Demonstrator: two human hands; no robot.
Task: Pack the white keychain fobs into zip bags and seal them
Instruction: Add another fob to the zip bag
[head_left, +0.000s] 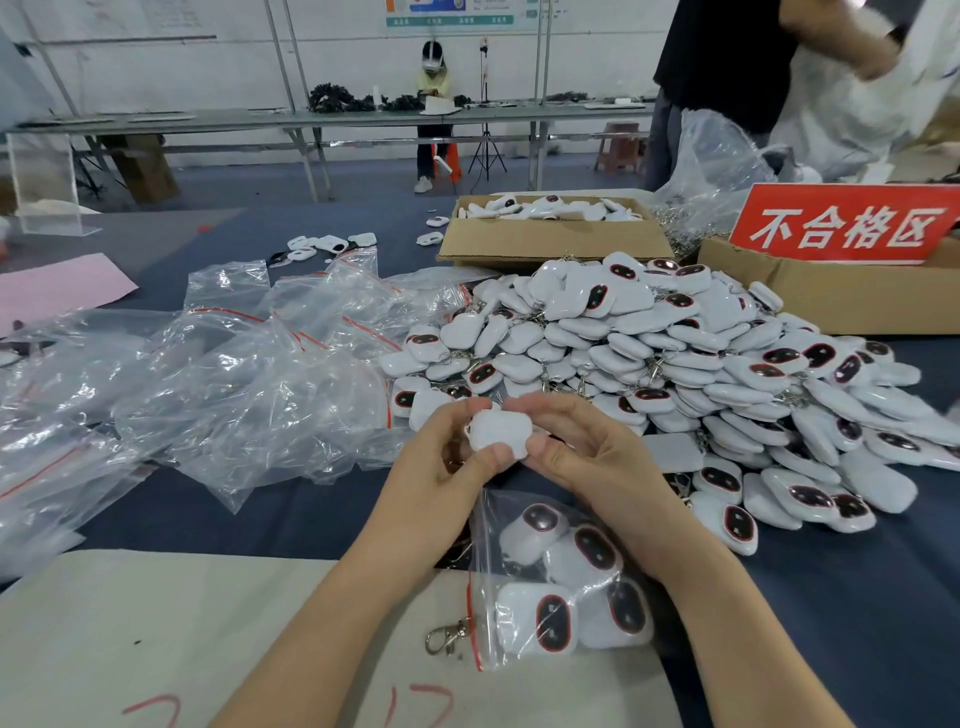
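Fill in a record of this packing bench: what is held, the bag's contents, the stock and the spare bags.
held: one fob, pinched between left hand and right hand
bag: zip bag under the wrists, four fobs visible inside, a clasp sticking out
stock: pile of fobs, right of centre
spare: empty bags, left
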